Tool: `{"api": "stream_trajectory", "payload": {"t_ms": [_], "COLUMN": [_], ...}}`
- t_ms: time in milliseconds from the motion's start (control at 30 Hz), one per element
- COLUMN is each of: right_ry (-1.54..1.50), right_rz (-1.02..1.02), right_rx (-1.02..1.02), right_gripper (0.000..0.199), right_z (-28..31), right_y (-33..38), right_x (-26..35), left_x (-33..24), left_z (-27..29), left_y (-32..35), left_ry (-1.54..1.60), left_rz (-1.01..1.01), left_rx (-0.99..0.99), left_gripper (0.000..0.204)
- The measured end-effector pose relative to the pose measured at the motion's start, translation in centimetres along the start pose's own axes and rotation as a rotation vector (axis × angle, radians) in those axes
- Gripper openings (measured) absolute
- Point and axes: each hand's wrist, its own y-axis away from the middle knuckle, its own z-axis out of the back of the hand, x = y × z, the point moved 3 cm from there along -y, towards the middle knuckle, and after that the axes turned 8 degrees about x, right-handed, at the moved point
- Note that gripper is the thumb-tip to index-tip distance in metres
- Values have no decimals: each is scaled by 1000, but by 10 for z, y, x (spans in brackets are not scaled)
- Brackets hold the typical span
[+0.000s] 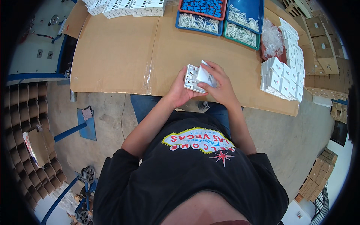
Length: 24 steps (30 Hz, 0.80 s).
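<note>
Over the near edge of the cardboard-covered table, my left hand (177,90) grips a small white box (190,78) by its left side and underside. The box is open, and small dark and metallic-looking parts show inside it. My right hand (222,85) pinches a white printed piece (206,77) between thumb and fingers, tilted over the right half of the box. Whether this piece is the box's lid or a folded leaflet I cannot tell. The right thumb covers part of it.
Red, blue and green trays (242,45) at the far side hold blue pieces and white plastic pieces. A red tray with clear plastic bags (272,37) stands right, beside stacked white boxes (282,80). More white boxes (125,8) sit far left on the cardboard tabletop (112,56).
</note>
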Motion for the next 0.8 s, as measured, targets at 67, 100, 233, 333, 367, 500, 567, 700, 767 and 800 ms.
{"api": "stream_trajectory", "payload": {"t_ms": [67, 100, 233, 333, 367, 500, 567, 700, 767, 800], "right_ry": [68, 67, 92, 102, 108, 110, 131, 154, 177, 177], "right_rz": [30, 33, 100, 118, 128, 119, 128, 140, 152, 152], "right_rx": [16, 20, 63, 78, 84, 95, 106, 128, 150, 151], "right_gripper": [58, 58, 63, 63, 62, 63, 64, 65, 65, 65], "right_z": [-6, -8, -18, -22, -23, -23, -24, -23, -24, -24], "right_y": [-2, -3, -3, -3, -4, -3, -2, -2, -1, 0], "right_x": [6, 6, 3, 2, 2, 1, -1, -2, -4, -5], "left_x": [3, 5, 9, 9, 10, 10, 9, 9, 11, 11], "left_z": [1, 4, 4, 5, 6, 5, 3, 3, 5, 6], "left_y": [-1, -2, -4, -3, -3, -2, -1, 0, -1, -1], "left_ry": [-16, -12, 38, 20, 20, 9, 6, 37, 43, 46], "left_rz": [21, 23, 5, 10, 9, 12, 19, 19, 24, 26], "left_rx": [-28, -26, -29, -71, -71, -89, -102, -72, -66, -84], "left_gripper": [63, 63, 61, 59, 59, 58, 58, 57, 58, 58]}}
